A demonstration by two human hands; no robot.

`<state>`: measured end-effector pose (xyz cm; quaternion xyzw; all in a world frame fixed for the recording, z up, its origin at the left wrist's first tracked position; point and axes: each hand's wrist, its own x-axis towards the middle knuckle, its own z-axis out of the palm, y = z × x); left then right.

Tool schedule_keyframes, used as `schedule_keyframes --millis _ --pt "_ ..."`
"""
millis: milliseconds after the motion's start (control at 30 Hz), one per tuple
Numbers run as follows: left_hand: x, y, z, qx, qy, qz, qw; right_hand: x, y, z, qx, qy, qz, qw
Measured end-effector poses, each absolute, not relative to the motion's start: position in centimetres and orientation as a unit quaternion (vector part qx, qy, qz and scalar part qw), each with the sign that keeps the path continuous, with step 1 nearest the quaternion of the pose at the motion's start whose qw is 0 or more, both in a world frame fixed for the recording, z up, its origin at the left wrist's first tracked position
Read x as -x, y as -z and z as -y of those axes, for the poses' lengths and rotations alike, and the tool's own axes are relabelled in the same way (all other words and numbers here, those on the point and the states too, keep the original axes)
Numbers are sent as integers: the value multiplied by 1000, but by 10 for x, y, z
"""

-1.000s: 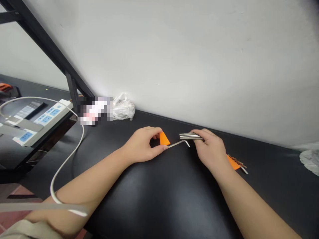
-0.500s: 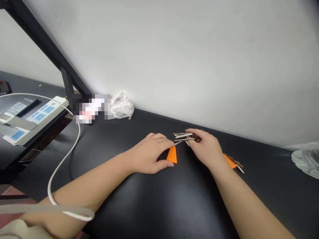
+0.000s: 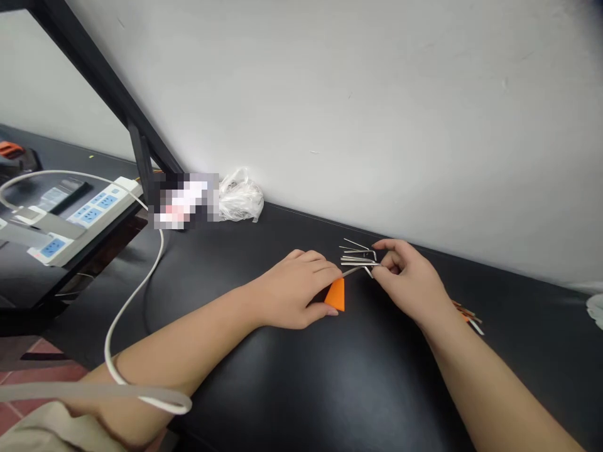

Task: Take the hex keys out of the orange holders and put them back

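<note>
My left hand [image 3: 301, 292] rests on the black table, its thumb and fingers closed around an orange wedge-shaped hex key holder [image 3: 336, 296]. A hex key [image 3: 352, 271] stretches from the holder's upper end toward the right. Several loose silver hex keys [image 3: 358, 258] lie fanned out between my hands, their bent ends facing right. My right hand [image 3: 407, 276] is at those bent ends, thumb and curled fingers pinched at one key and the index finger stretched above. Beyond my right wrist, a second group of hex keys [image 3: 467, 312] with an orange part shows, partly hidden by my forearm.
A clear plastic bag [image 3: 240, 196] sits against the wall, beside a blurred-out object. A white cable [image 3: 113, 314] loops over my left forearm. Power strips [image 3: 89, 216] lie at the left, near a black frame [image 3: 103, 88]. Clear plastic [image 3: 596, 309] shows at the right edge.
My right hand has shifted slightly right and its fingers have loosened, leaving the hex keys more spread out and visible. My left hand keeps the orange holder. The view has turned slightly left.
</note>
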<state>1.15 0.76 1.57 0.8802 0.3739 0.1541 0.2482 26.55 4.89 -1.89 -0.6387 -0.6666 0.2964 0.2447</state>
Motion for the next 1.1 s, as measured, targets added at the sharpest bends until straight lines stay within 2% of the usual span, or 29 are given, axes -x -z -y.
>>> schedule_keyframes --millis 333,733,1100 --pt "-12 -16 -7 -882 -153 -379 235 -262 28 -36 614 -160 737 234" --pt "-17 -21 -1 -912 -119 -320 229 -267 36 -40 591 -111 750 276" --pt "-19 -13 -4 -912 -118 -345 189 -265 34 -38 528 -97 789 299"
